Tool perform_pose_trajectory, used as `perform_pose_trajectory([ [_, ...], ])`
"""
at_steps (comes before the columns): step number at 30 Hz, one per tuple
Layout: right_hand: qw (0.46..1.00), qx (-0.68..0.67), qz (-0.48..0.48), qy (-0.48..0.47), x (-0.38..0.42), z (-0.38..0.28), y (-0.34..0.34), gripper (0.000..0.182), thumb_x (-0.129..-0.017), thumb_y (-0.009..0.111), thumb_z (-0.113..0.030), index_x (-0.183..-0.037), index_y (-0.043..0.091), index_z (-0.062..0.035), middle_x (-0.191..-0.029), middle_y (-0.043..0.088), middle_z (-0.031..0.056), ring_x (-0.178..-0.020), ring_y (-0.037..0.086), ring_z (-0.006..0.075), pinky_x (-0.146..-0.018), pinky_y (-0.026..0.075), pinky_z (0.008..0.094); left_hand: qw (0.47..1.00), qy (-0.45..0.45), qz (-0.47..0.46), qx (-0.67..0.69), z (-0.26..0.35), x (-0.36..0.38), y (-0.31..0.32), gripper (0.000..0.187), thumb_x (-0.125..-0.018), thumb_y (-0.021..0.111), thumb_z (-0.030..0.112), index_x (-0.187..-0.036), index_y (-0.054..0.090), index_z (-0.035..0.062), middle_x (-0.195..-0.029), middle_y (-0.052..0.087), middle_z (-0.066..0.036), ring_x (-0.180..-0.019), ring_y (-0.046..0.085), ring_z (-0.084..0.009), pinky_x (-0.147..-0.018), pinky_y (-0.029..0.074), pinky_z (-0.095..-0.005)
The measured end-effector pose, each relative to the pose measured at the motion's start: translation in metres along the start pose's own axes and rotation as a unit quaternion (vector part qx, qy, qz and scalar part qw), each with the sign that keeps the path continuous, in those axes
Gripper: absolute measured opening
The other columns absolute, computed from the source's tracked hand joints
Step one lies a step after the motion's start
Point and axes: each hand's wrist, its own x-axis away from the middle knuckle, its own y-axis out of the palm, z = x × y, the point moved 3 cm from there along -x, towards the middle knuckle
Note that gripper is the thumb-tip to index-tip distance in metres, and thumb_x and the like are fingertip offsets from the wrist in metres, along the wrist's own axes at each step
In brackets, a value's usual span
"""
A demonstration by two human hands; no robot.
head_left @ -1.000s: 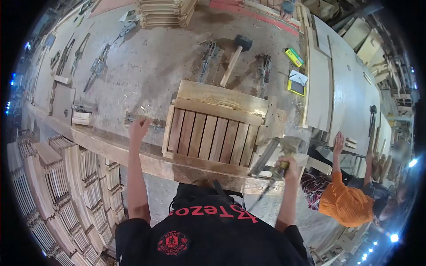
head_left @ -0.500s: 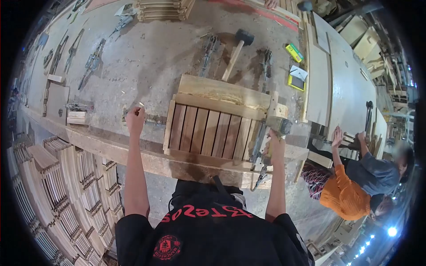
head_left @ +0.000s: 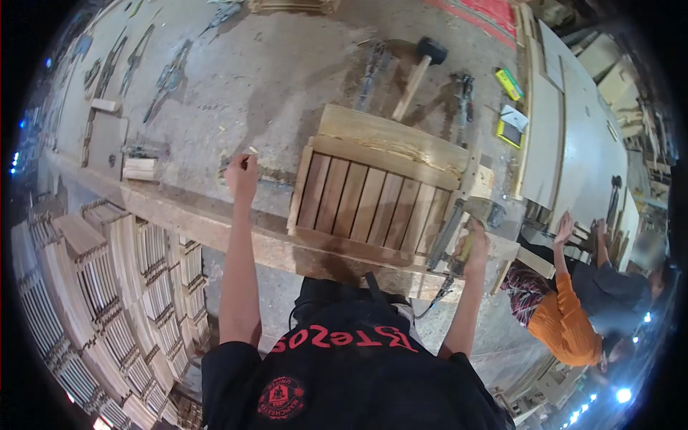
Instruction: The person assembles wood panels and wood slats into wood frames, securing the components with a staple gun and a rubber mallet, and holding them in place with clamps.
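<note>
A slatted wooden panel [head_left: 373, 201] lies near the front edge of the workbench [head_left: 215, 226], with a wide board [head_left: 394, 140] along its far side. Left of the panel, my left hand [head_left: 242, 175] is closed over the bench, with a small pale piece [head_left: 251, 150] at its fingertips. My right hand [head_left: 474, 244] is wrapped round a yellowish tool handle at the panel's right side. A metal bar clamp [head_left: 448, 233] runs along that side. Beyond the board lies a black-headed mallet [head_left: 431, 51] with a wooden handle.
Several clamps [head_left: 168, 80] lie across the bench. At the right are a yellow-green box [head_left: 509, 84], large pale boards [head_left: 559, 122] and two people, one in an orange top [head_left: 565, 322]. Stacked slatted frames [head_left: 100, 287] fill the lower left.
The whole view has shifted, so the bench things appear farther right. My right hand has closed round the handle beside the clamp. My left hand still pinches the small piece.
</note>
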Motion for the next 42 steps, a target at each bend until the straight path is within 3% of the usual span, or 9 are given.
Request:
perform_pose_trajectory([
  [10, 0.987, -0.111, -0.112, 0.041, -0.032, 0.012, -0.062, 0.037, -0.087, 0.058, -0.043, -0.094, 0.056, -0.0067, -0.056, 0.048, 0.0051, -0.044, 0.049, 0.0165, -0.041, 0.043, 0.0314, 1.000, -0.013, 0.015, -0.007, 0.010, 0.007, -0.005, 0.022, -0.081, 0.062, 0.021, -0.086, 0.068, 0.0006, -0.068, 0.064, -0.014, -0.061, 0.061, -0.0249, -0.060, 0.047, -0.0353],
  [14, 0.994, 0.103, 0.039, 0.000, -0.090, 0.020, -0.106, 0.050, -0.084, 0.059, -0.048, -0.094, 0.064, 0.0004, -0.059, 0.054, 0.0084, -0.055, 0.058, 0.0236, -0.055, 0.051, 0.0396, 0.998, 0.023, -0.044, -0.025, 0.018, 0.010, -0.005, 0.021, -0.081, 0.062, 0.021, -0.083, 0.067, 0.0012, -0.069, 0.064, -0.015, -0.062, 0.062, -0.0279, -0.060, 0.047, -0.0359],
  [17, 0.689, 0.694, 0.106, -0.180, -0.116, 0.009, -0.120, 0.047, -0.082, 0.063, -0.043, -0.086, 0.065, 0.0037, -0.066, 0.062, 0.0112, -0.061, 0.062, 0.0246, -0.061, 0.052, 0.0397, 0.990, 0.044, -0.121, -0.050, 0.018, 0.012, -0.007, 0.021, -0.081, 0.062, 0.022, -0.082, 0.066, 0.0011, -0.067, 0.063, -0.015, -0.062, 0.062, -0.0287, -0.059, 0.048, -0.0362],
  [20, 0.921, 0.248, 0.134, -0.270, -0.095, -0.039, -0.039, 0.046, -0.084, 0.062, -0.042, -0.084, 0.064, 0.0047, -0.070, 0.065, 0.0106, -0.064, 0.065, 0.0202, -0.056, 0.050, 0.0345, 0.981, 0.060, -0.170, -0.073, 0.019, 0.005, -0.001, 0.020, -0.081, 0.062, 0.022, -0.084, 0.067, 0.0023, -0.067, 0.063, -0.016, -0.062, 0.063, -0.0291, -0.058, 0.048, -0.0361],
  [22, 0.995, 0.037, 0.057, -0.077, -0.089, -0.085, 0.042, 0.047, -0.088, 0.057, -0.045, -0.087, 0.064, 0.0014, -0.069, 0.064, 0.0081, -0.063, 0.063, 0.0182, -0.052, 0.047, 0.0321, 0.982, 0.020, -0.160, -0.100, 0.027, 0.006, -0.001, 0.018, -0.081, 0.062, 0.020, -0.083, 0.066, 0.0028, -0.068, 0.064, -0.016, -0.063, 0.064, -0.0291, -0.059, 0.048, -0.0364],
  [25, 0.977, -0.126, -0.175, -0.011, -0.203, -0.073, 0.111, 0.048, -0.095, 0.044, -0.047, -0.081, 0.059, -0.0038, -0.066, 0.058, 0.0050, -0.053, 0.052, 0.0163, -0.043, 0.037, 0.0300, 0.990, -0.002, -0.116, -0.079, 0.034, 0.008, 0.000, 0.017, -0.081, 0.062, 0.019, -0.082, 0.066, 0.0025, -0.067, 0.063, -0.016, -0.062, 0.063, -0.0291, -0.059, 0.048, -0.0369],
  [31, 0.935, -0.304, -0.162, 0.089, -0.250, -0.123, 0.181, 0.054, -0.096, 0.029, -0.052, -0.079, 0.055, -0.0078, -0.061, 0.051, 0.0038, -0.050, 0.045, 0.0183, -0.042, 0.032, 0.0299, 0.994, -0.010, -0.072, -0.085, 0.049, 0.007, -0.009, 0.015, -0.081, 0.063, 0.017, -0.084, 0.066, 0.0029, -0.066, 0.063, -0.016, -0.061, 0.063, -0.0313, -0.059, 0.049, -0.0369],
  [35, 0.902, -0.394, -0.116, 0.135, -0.238, -0.142, 0.177, 0.051, -0.087, 0.042, -0.063, -0.088, 0.056, -0.0140, -0.061, 0.045, -0.0001, -0.049, 0.041, 0.0141, -0.042, 0.028, 0.0274, 0.996, -0.044, -0.037, -0.074, 0.037, 0.008, -0.005, 0.014, -0.080, 0.064, 0.017, -0.083, 0.067, 0.0041, -0.067, 0.064, -0.015, -0.063, 0.065, -0.0312, -0.059, 0.050, -0.0392],
  [42, 0.946, -0.256, -0.152, 0.125, -0.221, -0.142, 0.166, 0.077, -0.074, 0.041, -0.085, -0.079, 0.050, -0.0090, -0.055, 0.040, 0.0002, -0.042, 0.032, 0.0146, -0.040, 0.024, 0.0288, 0.989, -0.086, -0.046, -0.109, 0.038, 0.006, -0.005, 0.017, -0.078, 0.065, 0.020, -0.081, 0.068, 0.0031, -0.065, 0.064, -0.016, -0.064, 0.065, -0.0326, -0.061, 0.051, -0.0412],
])
